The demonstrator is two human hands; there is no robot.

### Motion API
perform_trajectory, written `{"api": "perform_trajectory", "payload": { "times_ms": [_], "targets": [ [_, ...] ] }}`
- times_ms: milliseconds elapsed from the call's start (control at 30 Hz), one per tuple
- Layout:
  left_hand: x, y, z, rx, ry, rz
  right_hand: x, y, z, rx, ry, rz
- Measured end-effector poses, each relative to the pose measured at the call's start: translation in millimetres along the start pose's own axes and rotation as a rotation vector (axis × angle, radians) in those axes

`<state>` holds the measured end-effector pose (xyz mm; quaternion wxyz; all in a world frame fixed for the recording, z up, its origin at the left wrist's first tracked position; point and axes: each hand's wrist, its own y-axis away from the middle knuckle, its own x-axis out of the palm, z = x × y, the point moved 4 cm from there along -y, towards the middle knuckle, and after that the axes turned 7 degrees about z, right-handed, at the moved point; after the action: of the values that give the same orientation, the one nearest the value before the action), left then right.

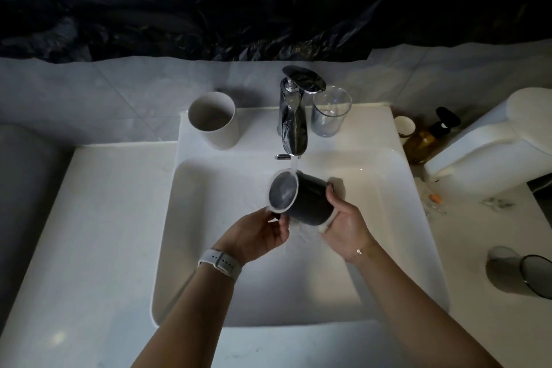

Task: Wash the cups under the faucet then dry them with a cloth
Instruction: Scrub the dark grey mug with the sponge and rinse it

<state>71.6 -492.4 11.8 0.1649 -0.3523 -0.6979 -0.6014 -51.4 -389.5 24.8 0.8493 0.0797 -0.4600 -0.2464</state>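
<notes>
A black cup (pixel 307 199) with a pale rim lies tilted on its side over the white sink basin (pixel 209 248), its mouth turned to the left. Water runs from the chrome faucet (pixel 294 122) onto the rim. My left hand (pixel 260 233) grips the cup at its lower rim, and my right hand (pixel 343 224) holds its base end. A white cup (pixel 213 119) stands on the ledge left of the faucet, a clear glass (pixel 328 112) right of it. No cloth is in view.
An amber pump bottle (pixel 430 136) and a small white cup (pixel 404 127) stand at the right of the sink. A white toilet (pixel 493 143) is beyond them. A grey tumbler (pixel 519 270) lies on the right counter. White countertop (pixel 89 233) stretches left.
</notes>
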Motion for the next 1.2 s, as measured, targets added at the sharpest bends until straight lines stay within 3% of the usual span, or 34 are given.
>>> {"api": "perform_trajectory", "payload": {
  "times_ms": [267,467,633,800,900,967,1200],
  "targets": [
    [22,-11,-17,0.061,-0.117,0.021,2,16,37,0.107,0.769,0.058],
    [28,-9,-33,0.012,-0.584,0.086,18,13,58,0.168,1.135,0.175],
    [21,-16,-46,0.056,-0.757,0.133,30,4,53,0.116,1.479,0.284],
    [-1,-12,-59,0.162,-0.567,0.186,15,2,52,-0.044,1.212,0.113],
    [0,-5,-52,0.246,-0.467,0.303,7,5,55,-0.136,0.75,-0.111],
    [2,-1,-44,0.334,-0.54,0.256,3,6,50,-0.121,0.458,-0.213],
    [7,8,-16,0.472,-0.705,0.131,14,13,47,0.038,0.403,-0.447]
  ]
}}
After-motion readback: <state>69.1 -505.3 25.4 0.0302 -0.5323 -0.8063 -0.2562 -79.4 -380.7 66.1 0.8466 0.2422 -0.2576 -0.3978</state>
